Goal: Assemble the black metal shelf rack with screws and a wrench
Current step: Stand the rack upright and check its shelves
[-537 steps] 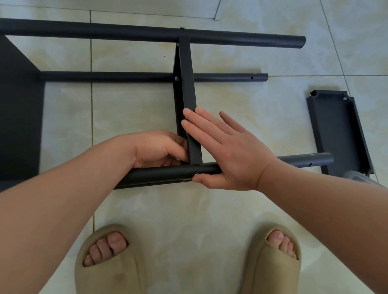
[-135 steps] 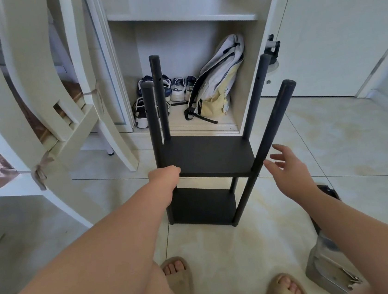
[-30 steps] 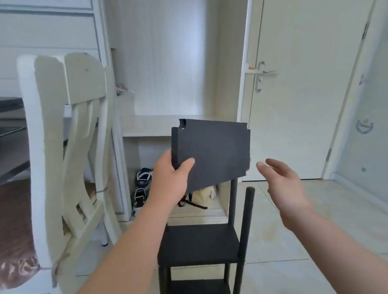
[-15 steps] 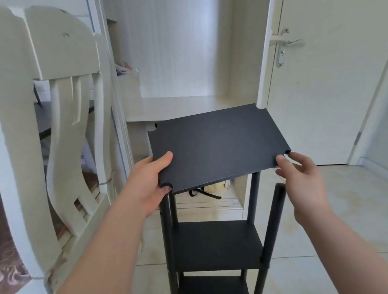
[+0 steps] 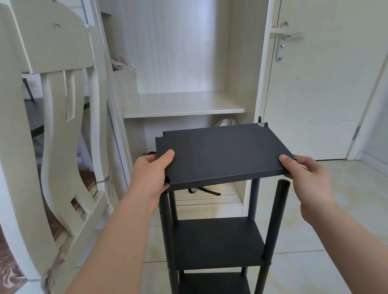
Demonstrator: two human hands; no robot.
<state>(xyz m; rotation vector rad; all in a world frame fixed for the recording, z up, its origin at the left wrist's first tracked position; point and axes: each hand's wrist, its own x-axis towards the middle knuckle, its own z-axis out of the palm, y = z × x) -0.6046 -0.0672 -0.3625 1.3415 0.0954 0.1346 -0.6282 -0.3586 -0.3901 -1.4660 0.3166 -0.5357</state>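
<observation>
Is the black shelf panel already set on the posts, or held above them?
Held above. Left hand and right hand grip the shelf panel; the near right post ends free below its front edge.

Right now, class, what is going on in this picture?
A person holds a black shelf panel level, the left hand gripping its near left corner and the right hand its near right corner. It hovers above the posts of the upright black rack, which already has two shelves fitted. The panel is not yet seated. A white chair stands to the left.
</observation>
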